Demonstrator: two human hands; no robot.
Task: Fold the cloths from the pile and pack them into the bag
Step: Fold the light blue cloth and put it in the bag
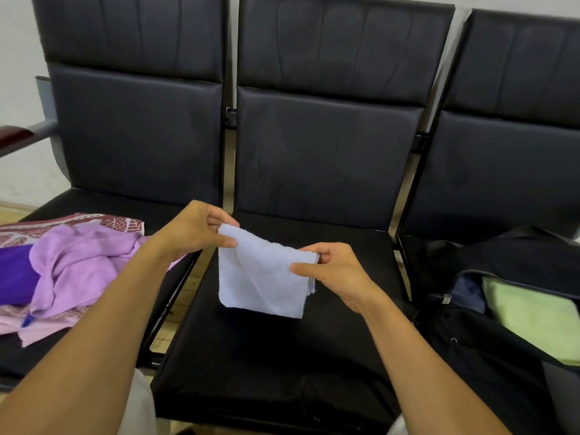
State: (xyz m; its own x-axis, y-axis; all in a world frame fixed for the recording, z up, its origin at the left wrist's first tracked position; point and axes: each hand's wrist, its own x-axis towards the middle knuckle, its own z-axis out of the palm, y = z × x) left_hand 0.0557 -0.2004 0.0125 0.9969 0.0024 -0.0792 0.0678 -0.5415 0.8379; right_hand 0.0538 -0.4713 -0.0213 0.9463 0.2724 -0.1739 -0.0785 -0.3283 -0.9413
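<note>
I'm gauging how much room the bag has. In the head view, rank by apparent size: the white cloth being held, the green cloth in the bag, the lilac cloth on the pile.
1. lilac cloth
2-3. white cloth and green cloth look alike; the green is partly cut off.

Bench: three black padded seats [282,356] in a row, backs upright against a pale wall.
Left seat: here's the pile of cloths [72,271], lilac on top, deep purple and a maroon patterned piece beneath.
Middle seat: dark cushion, nothing seen resting on it.
Right seat: open black bag [489,356], folded green cloth [536,315] inside.
</note>
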